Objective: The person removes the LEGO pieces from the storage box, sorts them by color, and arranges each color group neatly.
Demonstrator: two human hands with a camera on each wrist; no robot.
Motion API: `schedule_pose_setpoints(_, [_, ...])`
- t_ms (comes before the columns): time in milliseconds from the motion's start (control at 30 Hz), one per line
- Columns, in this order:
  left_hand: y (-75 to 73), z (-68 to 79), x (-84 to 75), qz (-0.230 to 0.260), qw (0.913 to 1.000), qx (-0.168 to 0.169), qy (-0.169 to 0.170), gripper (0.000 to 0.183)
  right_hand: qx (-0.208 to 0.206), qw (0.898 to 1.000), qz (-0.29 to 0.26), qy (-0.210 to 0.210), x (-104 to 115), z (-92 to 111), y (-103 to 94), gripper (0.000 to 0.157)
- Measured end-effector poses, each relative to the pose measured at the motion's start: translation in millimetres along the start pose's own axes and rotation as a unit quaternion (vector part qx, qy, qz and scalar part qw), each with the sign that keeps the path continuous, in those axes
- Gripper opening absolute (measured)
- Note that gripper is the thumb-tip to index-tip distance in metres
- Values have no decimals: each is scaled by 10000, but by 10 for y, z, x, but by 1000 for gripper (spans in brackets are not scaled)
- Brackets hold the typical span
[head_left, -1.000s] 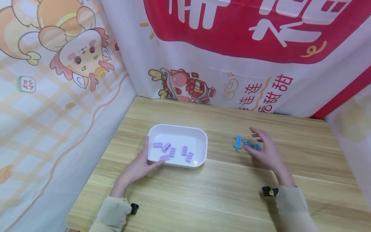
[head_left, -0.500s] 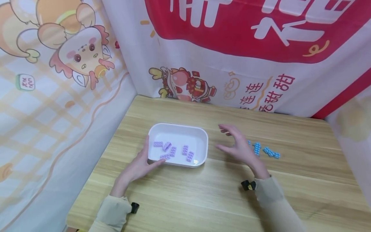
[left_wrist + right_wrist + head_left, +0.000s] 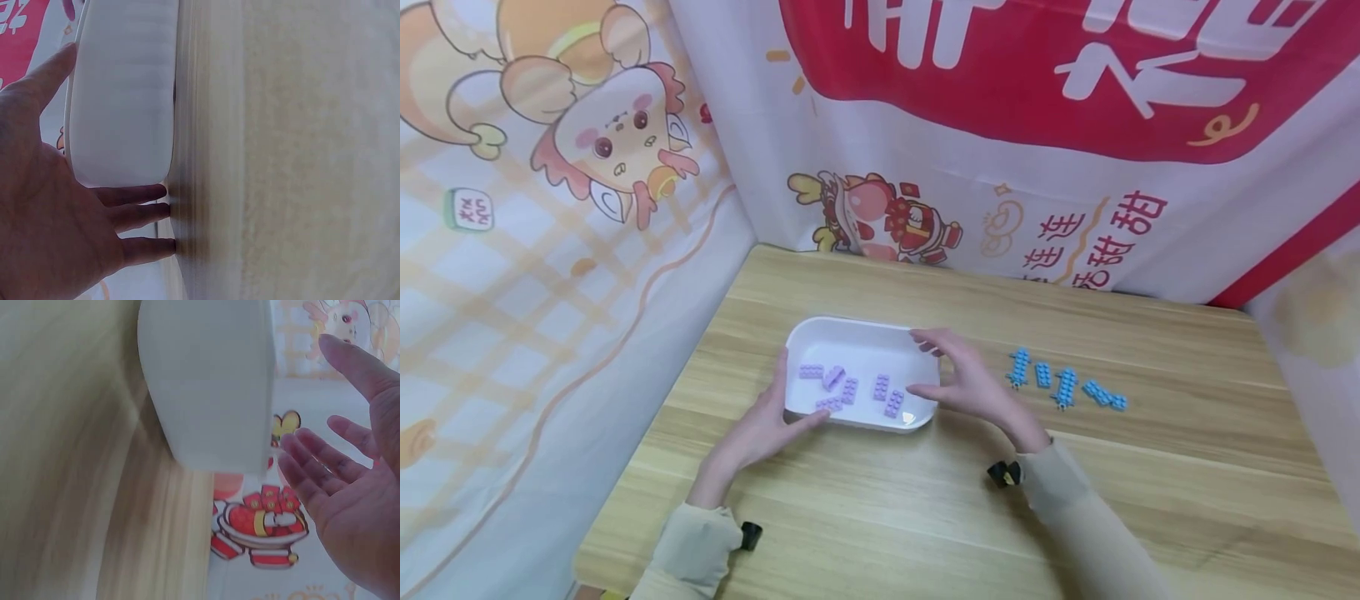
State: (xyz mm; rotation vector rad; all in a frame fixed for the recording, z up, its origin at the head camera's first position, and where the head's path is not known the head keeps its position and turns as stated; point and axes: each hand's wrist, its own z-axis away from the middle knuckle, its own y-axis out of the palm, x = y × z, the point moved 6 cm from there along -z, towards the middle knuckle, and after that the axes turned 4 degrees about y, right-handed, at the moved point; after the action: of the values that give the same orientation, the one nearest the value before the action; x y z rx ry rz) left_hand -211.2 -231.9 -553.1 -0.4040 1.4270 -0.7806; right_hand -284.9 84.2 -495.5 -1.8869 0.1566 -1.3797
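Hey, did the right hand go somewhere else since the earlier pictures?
Yes, it moved left in the head view: the right hand was by the blue toy bricks, and now it's at the white tray's right end.

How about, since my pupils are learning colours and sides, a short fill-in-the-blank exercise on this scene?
1. The bricks inside the tray are ____.
2. The tray itself is ____.
3. The toy pieces lying on the wooden table are ____.
4. The person's ____ hand is nearer those toy pieces.

Missing words: purple; white; blue; right.
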Motion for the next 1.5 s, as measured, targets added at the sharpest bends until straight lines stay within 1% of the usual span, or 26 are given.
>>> schedule_pose_setpoints(100, [-9,4,-3,-2,10000,-12,9,135,261,9996,-100,-39,50,-51,118,81])
schedule_pose_setpoints(200, [-12,4,0,19,10000,-33,42,135,580,9983,-90,32,90,-112,252,78])
schedule_pose_setpoints(300, [-11,4,9,15,10000,-52,58,135,836,9963,99,143,115,-175,368,71])
schedule_pose_setpoints(400, [-10,1,7,-9,10000,-41,53,135,928,9946,453,138,121,-227,452,63])
schedule_pose_setpoints(500, [-16,-1,-1,7,10000,-14,49,134,865,9930,803,95,126,-265,504,55])
schedule_pose_setpoints(667, [-7,2,-6,59,10000,-10,33,134,587,9901,1268,141,136,-295,573,46])
schedule_pose_setpoints(800, [-1,0,-10,36,10000,18,16,134,431,9815,1842,300,129,-303,646,45])
schedule_pose_setpoints(900, [0,-1,-12,38,10000,29,-30,134,310,9737,2231,341,112,-311,698,47])
schedule_pose_setpoints(1067, [3,-18,-18,78,9999,20,-65,135,35,9656,2560,460,76,-344,728,43])
schedule_pose_setpoints(1167, [3,-26,-29,122,9999,6,-38,136,-35,9645,2588,524,56,-354,730,43])
schedule_pose_setpoints(1500, [7,-29,-31,140,9999,-49,45,136,-263,9785,1945,630,26,-338,708,45])
